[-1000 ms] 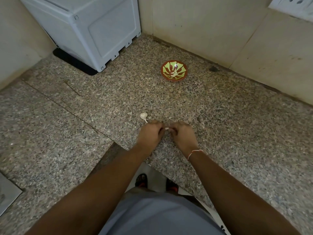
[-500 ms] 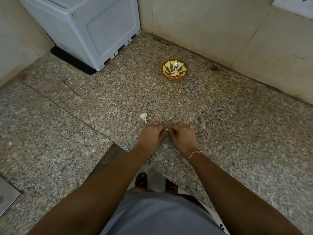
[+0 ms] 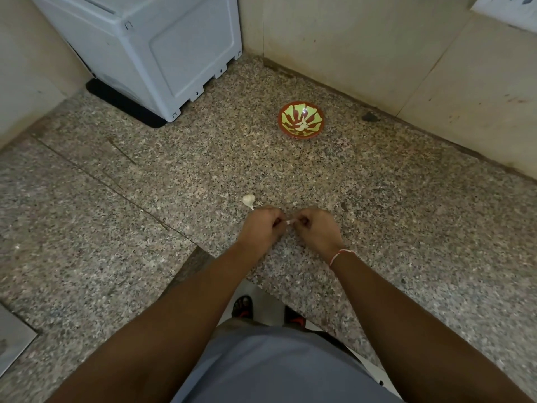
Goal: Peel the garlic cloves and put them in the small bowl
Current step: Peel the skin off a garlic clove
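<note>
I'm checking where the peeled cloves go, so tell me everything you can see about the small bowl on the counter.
The small bowl is round and shallow, with a reddish-brown rim and outer wall and a light green inside painted with reddish-brown streaks that fan out from the middle. It looks like glazed ceramic, with a small bright glint inside. It stands upright on the speckled granite counter, near the back wall, well beyond both hands, which do not touch it. A few pale pieces, seemingly peeled garlic cloves, lie inside.

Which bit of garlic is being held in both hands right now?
The small clove pinched between left hand and right hand; the others lie on the counter or in the bowl.
</note>
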